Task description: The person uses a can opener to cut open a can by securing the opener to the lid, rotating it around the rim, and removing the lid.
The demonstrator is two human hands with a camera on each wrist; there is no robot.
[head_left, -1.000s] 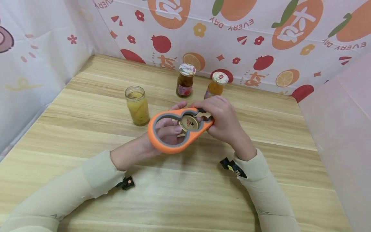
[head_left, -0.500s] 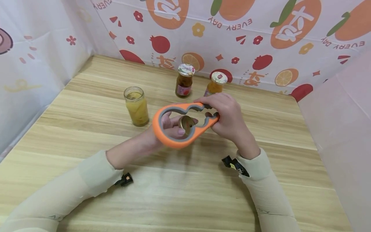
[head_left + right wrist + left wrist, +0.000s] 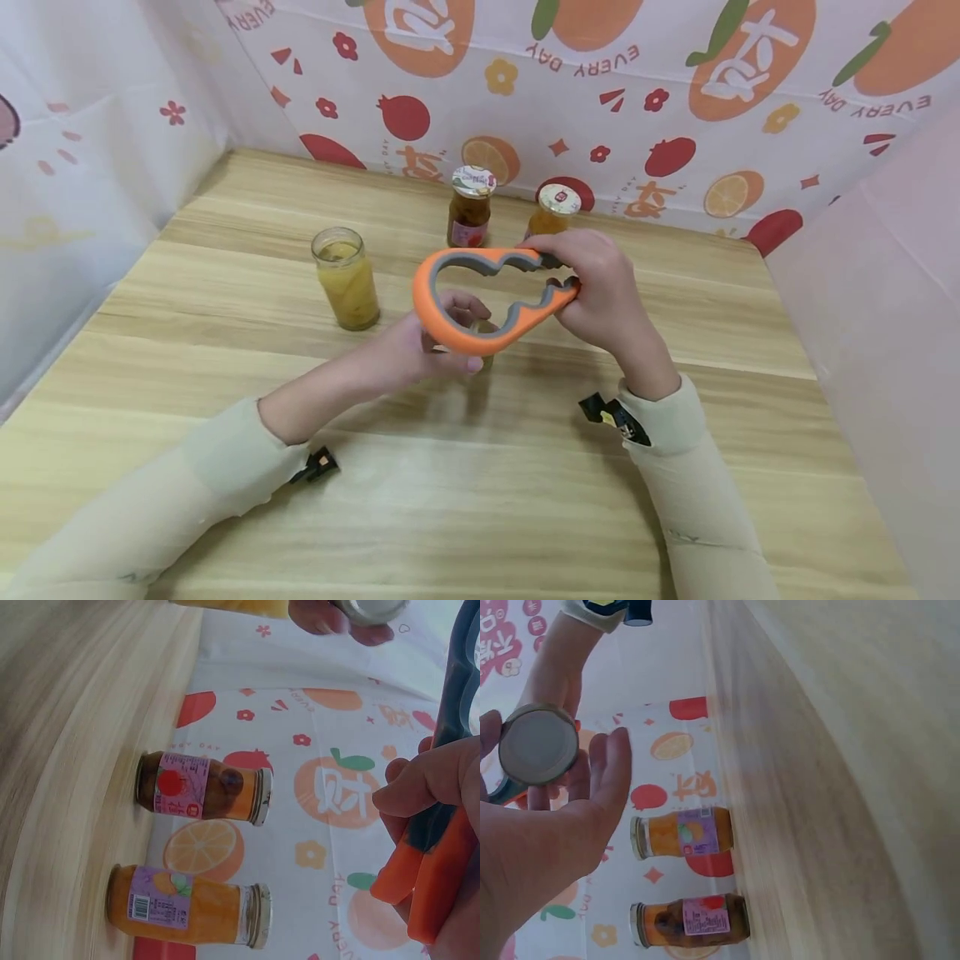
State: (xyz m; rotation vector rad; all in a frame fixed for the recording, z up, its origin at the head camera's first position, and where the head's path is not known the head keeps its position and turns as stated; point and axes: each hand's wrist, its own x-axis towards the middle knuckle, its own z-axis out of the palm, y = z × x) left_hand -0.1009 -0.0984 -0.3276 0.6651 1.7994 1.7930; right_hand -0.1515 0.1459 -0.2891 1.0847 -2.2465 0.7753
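My left hand (image 3: 423,343) pinches a round metal jar lid (image 3: 538,744) between thumb and fingers, its pale inner side facing the left wrist camera. My right hand (image 3: 603,287) grips the handle ends of an orange jar opener (image 3: 425,300) lined with grey notches. The opener's wide loop overlaps the left fingers and most of the lid in the head view. Both hands are raised above the table. Left of them stands a lidless glass jar (image 3: 349,292) with yellow fruit pieces in liquid.
Behind the hands stand two lidded jars, one dark with a pink label (image 3: 469,218) and one orange with a purple label (image 3: 161,900). The wooden table (image 3: 480,500) ends at a fruit-print cloth (image 3: 322,75) at the back.
The lid, earlier seated in the opener's notch, has come away from it in my left hand and tilted. The opener has moved up and to the right with my right hand.
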